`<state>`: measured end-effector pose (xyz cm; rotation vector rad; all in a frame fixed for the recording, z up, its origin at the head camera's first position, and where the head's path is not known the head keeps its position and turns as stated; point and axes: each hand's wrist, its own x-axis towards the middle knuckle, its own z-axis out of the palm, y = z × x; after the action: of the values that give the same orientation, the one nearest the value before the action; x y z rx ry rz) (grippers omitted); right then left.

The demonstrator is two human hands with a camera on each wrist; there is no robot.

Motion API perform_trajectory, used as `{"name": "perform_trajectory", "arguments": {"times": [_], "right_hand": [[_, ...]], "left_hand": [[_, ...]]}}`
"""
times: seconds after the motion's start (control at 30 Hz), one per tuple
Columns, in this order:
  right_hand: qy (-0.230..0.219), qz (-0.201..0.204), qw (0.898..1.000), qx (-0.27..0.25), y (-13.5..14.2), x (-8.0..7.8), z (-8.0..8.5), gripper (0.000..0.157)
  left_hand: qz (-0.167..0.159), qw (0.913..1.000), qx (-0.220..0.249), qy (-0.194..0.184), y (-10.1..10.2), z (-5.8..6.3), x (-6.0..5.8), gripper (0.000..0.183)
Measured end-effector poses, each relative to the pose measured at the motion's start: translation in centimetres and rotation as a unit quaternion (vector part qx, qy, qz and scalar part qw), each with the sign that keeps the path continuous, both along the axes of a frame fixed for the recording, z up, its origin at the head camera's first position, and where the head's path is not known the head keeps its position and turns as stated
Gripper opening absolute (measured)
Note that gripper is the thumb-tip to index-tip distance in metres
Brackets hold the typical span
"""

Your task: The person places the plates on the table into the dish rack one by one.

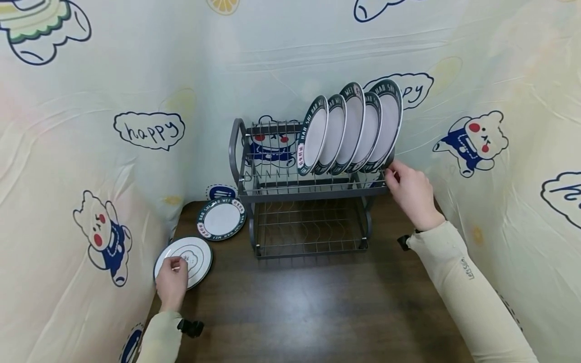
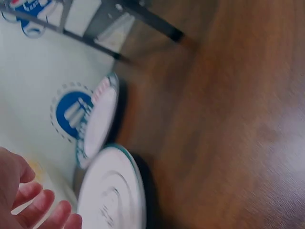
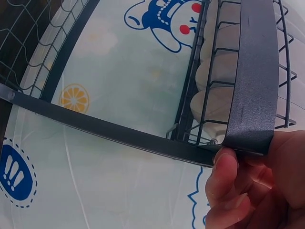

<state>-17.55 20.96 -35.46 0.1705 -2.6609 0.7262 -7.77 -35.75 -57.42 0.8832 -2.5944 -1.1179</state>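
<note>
My right hand (image 1: 410, 194) grips the right front corner of a dark two-tier dish rack (image 1: 313, 191), thumb and fingers around the frame (image 3: 252, 95) in the right wrist view. Several white plates with dark green lettered rims stand on edge in the upper tier's right half, the leftmost plate (image 1: 314, 136) tilted like the others. My left hand (image 1: 172, 282) is over a plate (image 1: 197, 254) lying with its marked underside up; its fingers are loosely curled with nothing in them. A green-rimmed plate (image 1: 221, 219) lies face up just behind that one.
The lower tier (image 1: 308, 227) of the rack shows bare wires. A brown wooden table (image 1: 290, 302) runs in front of the rack. Printed cloth (image 1: 150, 171) hangs at the back and both sides, close to the rack and the lying plates.
</note>
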Motion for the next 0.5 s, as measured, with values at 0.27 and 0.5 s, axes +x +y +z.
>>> {"name": "perform_trajectory", "arguments": {"times": [0.27, 0.5], "right_hand": [[-0.004, 0.001, 1.000, -0.004, 0.1, 0.1, 0.1, 0.021], [-0.002, 0.001, 1.000, -0.005, 0.1, 0.0, 0.0, 0.021]], "left_hand": [[0.031, 0.9984, -0.009, -0.046, -2.1, -2.7, 1.6, 0.039], [0.055, 0.9944, -0.007, -0.090, -3.3, -4.1, 2.3, 0.041]]}}
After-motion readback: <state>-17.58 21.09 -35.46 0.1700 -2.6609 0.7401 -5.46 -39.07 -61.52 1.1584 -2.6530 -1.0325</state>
